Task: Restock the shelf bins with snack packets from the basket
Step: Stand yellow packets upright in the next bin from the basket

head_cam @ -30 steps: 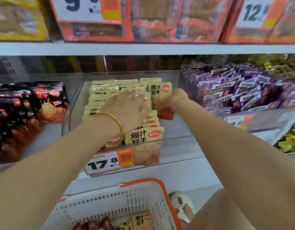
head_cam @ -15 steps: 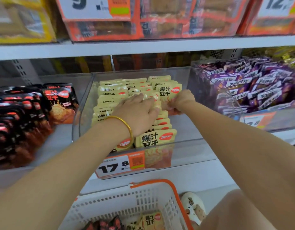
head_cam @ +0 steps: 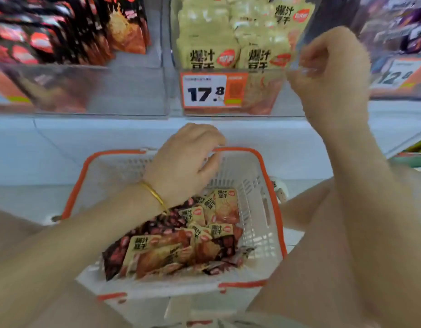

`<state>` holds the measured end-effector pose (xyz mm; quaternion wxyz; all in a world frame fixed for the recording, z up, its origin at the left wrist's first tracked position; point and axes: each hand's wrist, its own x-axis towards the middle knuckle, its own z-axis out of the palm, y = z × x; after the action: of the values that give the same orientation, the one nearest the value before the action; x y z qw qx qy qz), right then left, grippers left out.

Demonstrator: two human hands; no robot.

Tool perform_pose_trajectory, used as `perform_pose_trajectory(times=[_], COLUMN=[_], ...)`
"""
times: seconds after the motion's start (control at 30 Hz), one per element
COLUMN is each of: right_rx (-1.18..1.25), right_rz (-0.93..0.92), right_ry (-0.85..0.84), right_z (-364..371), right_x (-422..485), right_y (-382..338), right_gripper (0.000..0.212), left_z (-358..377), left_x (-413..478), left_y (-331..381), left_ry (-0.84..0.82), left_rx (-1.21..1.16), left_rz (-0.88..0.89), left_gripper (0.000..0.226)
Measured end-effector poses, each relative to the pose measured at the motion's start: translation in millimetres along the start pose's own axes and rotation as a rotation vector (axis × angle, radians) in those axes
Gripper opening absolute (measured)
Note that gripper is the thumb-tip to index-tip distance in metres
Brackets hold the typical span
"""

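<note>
A white basket with an orange rim sits below the shelf and holds several yellow and dark red snack packets. My left hand, with a gold bangle at the wrist, hovers over the basket, its fingers loosely curled and holding nothing. My right hand is raised in front of the clear middle bin, fingers loosely curled and empty. That bin is packed with rows of yellow packets behind a 17.8 price tag.
A clear bin of dark red and black packets stands to the left. A bin of purple packets with a 12.9 tag stands to the right. The white shelf front runs across just behind the basket.
Both hands have left the yellow packets in the middle bin. The left hand dropped down over the basket and the right drew back to the bin's front. The view tilted down.
</note>
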<state>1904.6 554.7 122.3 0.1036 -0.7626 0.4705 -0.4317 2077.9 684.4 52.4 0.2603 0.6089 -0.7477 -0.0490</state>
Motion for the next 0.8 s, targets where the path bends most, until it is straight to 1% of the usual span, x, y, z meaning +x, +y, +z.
perform_pose_trajectory(times=[0.07, 0.1, 0.13, 0.17, 0.2, 0.23, 0.3, 0.33, 0.37, 0.4, 0.47, 0.53, 0.57, 0.6, 0.63, 0.67, 0.73, 0.8], right_rx=[0.102, 0.172, 0.257, 0.328, 0.364, 0.335, 0.119, 0.002, -0.096, -0.171, -0.281, -0.334, -0.354, -0.371, -0.385, -0.412, -0.454, -0.428], right_rz=[-0.046, -0.043, -0.004, 0.075, 0.161, 0.229, 0.29, 0.307, 0.313, 0.305, 0.255, 0.226, 0.22, 0.24, 0.277, 0.297, 0.276, 0.267], right_ry=[0.182, 0.23, 0.235, 0.189, 0.078, -0.111, -0.62, -0.83, -1.003, -1.137, -1.318, -1.446, -1.487, -1.496, -1.479, -1.45, -1.414, -1.396], right_z=[9, 16, 24, 36, 52, 72, 120, 142, 164, 181, 202, 211, 213, 214, 215, 217, 222, 226], right_x=[-21, -32, -45, -60, -76, -93, -130, -148, -167, -184, -211, -232, -241, -247, -250, -252, -252, -247], right_y=[-1, -1, -3, -5, -4, -2, 11, 23, 35, 47, 66, 79, 82, 84, 86, 87, 86, 85], right_gripper=[0.022, 0.019, 0.019, 0.026, 0.029, 0.027, 0.015, 0.013, 0.013, 0.012, 0.012, 0.03, 0.042, 0.051, 0.056, 0.057, 0.054, 0.043], left_z=[23, 31, 37, 42, 46, 53, 67, 73, 77, 81, 86, 87, 86, 85, 85, 85, 86, 87], left_x=[-26, -35, -40, -43, -45, -47, -50, -50, -53, -57, -63, -68, -70, -72, -73, -75, -76, -76], left_y=[-20, -29, -36, -41, -46, -51, -61, -64, -68, -71, -78, -82, -83, -84, -85, -86, -87, -87], left_ry=[-0.124, -0.166, -0.212, -0.254, -0.303, -0.345, -0.436, -0.479, -0.519, -0.555, -0.596, -0.614, -0.623, -0.63, -0.632, -0.632, -0.638, -0.652], left_rx=[0.039, 0.049, 0.051, 0.058, 0.063, 0.082, 0.121, 0.129, 0.129, 0.129, 0.153, 0.161, 0.158, 0.15, 0.145, 0.141, 0.134, 0.118], left_rz=[-0.038, -0.067, -0.109, -0.143, -0.168, -0.175, -0.194, -0.218, -0.245, -0.271, -0.286, -0.306, -0.321, -0.331, -0.337, -0.34, -0.356, -0.37], left_gripper=[0.037, 0.038, 0.037, 0.034, 0.032, 0.029, 0.024, 0.023, 0.023, 0.025, 0.028, 0.03, 0.032, 0.034, 0.035, 0.036, 0.037, 0.037])
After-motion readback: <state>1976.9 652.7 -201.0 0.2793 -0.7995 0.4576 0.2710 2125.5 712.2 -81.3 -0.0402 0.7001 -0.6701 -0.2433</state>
